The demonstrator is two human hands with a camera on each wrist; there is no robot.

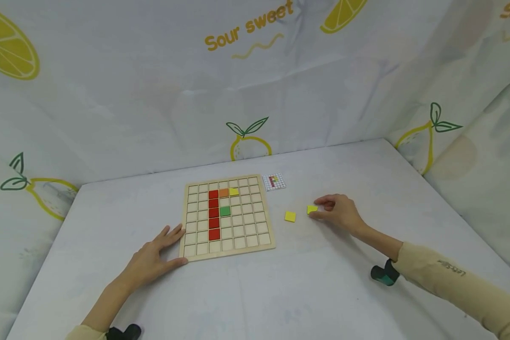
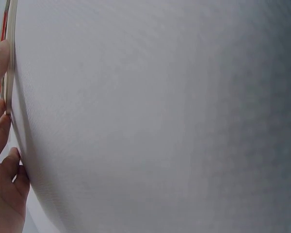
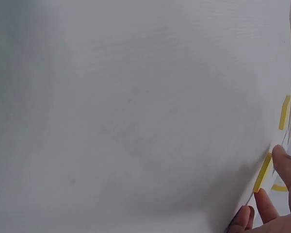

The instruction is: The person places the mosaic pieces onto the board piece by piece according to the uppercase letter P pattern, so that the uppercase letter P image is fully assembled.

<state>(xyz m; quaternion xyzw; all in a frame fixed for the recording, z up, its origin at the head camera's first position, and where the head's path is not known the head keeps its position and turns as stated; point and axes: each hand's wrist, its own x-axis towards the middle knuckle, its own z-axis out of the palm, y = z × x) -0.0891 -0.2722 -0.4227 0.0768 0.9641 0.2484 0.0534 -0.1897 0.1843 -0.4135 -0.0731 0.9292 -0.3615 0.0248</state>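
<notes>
A wooden grid board [image 1: 227, 255] lies on the table in the head view. Several red tiles [image 1: 214, 212] form a column on it, with an orange tile [image 1: 224, 192], a yellow tile [image 1: 233, 191] and a green tile [image 1: 225, 211] to their right. My left hand [image 1: 150, 259] touches the board's left edge and near-left corner with spread fingers. Right of the board, my right hand [image 1: 340, 215] pinches a yellow square tile [image 3: 263, 172] between thumb and finger, at or just above the tabletop. Another yellow tile [image 1: 290, 216] lies flat between that hand and the board.
A small printed pattern card [image 1: 274, 182] lies by the board's far right corner. White cloth with lemon prints [image 1: 250, 146] hangs behind the table and at its sides. Dark wrist devices [image 1: 384, 274] sit at both wrists.
</notes>
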